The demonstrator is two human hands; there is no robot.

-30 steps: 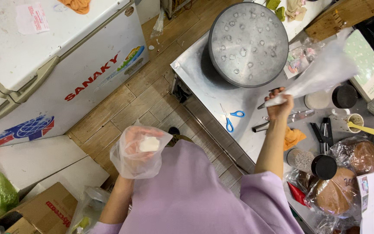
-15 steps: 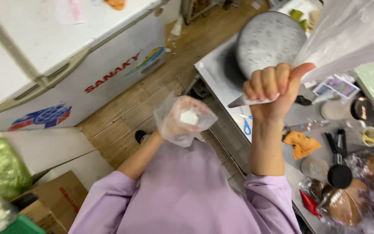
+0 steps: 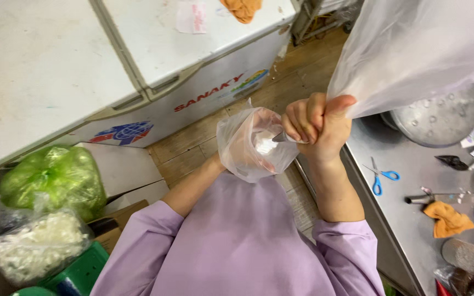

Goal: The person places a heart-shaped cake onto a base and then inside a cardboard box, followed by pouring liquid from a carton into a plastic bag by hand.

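Note:
My left hand point(image 3: 248, 148) is wrapped in a thin clear plastic bag point(image 3: 256, 143) and cups a small white lump point(image 3: 264, 143) inside it. My right hand point(image 3: 318, 125) is raised close to my face, fist closed around the bunched neck of a large clear plastic bag point(image 3: 423, 49) that billows up to the top right. A metal utensil tip point(image 3: 280, 137) pokes out of the right fist toward the white lump. The two hands almost touch above my lilac sleeves.
A white chest freezer point(image 3: 111, 60) fills the upper left. A steel counter point(image 3: 412, 214) at right holds blue scissors point(image 3: 381, 178), an orange cloth point(image 3: 449, 218) and a round metal lid point(image 3: 440, 118). A green bag point(image 3: 56, 178) and a bag of white pieces point(image 3: 37, 244) sit at lower left.
My right hand has lifted the large bag from the counter up toward my face. My left hand with its bagged white lump rose to meet it. The view swung left.

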